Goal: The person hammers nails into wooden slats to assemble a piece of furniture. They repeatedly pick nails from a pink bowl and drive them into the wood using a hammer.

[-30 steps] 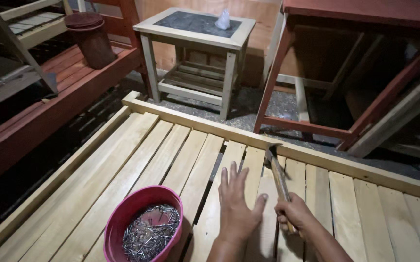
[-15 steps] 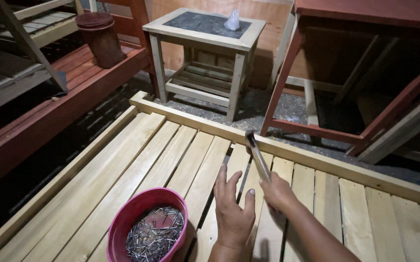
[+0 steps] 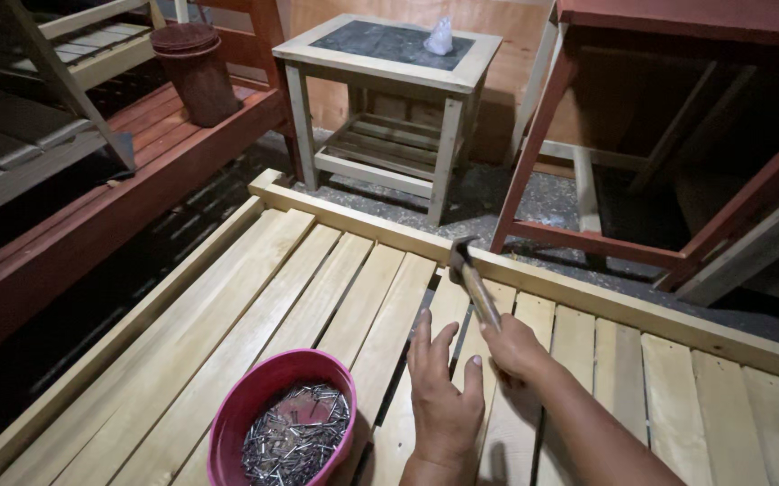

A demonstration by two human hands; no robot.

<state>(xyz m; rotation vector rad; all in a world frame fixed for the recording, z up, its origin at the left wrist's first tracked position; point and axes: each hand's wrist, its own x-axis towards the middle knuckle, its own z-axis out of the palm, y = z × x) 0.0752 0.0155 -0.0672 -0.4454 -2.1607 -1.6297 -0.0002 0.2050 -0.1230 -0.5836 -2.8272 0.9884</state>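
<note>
Hammer (image 3: 470, 281) is gripped by its handle in the right hand (image 3: 513, 346), head raised over the pale slats (image 3: 317, 297). Left hand (image 3: 443, 400) is pressed flat, fingers spread, holding nothing. Most slats are laid; nailing judged unfinished, pink nail bowl (image 3: 283, 423) well stocked

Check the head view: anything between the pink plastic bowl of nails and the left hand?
Only bare pale wooden slats and a dark gap separate the pink bowl from the left hand.

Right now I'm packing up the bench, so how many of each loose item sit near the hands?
Hammer, held in the right hand: 1
Pink bowl of nails: 1
Left hand flat on the slats, holding nothing.
Total: 2
</note>
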